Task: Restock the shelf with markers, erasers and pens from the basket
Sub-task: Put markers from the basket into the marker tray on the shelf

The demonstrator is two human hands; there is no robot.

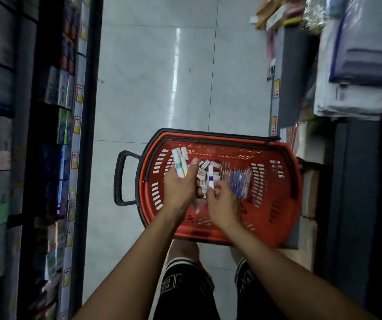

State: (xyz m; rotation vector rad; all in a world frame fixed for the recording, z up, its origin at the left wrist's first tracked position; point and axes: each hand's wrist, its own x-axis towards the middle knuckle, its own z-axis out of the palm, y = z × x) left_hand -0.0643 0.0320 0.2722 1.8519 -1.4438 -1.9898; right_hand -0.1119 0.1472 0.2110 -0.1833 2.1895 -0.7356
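A red basket (pixel 222 229) with a black rim and a black handle (pixel 121 179) at its left end is seen on the pale tiled floor (pixel 153 72), right of centre in the lower half of the frame. Both hands are held over its left half. A bundle of white markers (pixel 180 163) with green and yellow bands is gripped by the left hand (pixel 180 188), the fingers curled round the barrels, whose ends stick up toward the basket's far rim. A single white marker with a blue band (pixel 211 179) is pinched upright by the right hand (pixel 223 206), just beside the left hand. Loose small white erasers (pixel 205 168) are heaped on the basket's bottom between and beyond the hands, and a row of blue and white pens (pixel 239 179) lies to the right of them. A dark shelf (pixel 53 139) stacked with boxed goods and price tags fills the left edge of the frame; folded plastic-wrapped items (pixel 356 65) are piled at the upper right. Black shorts (pixel 185 289) are visible at the bottom centre.
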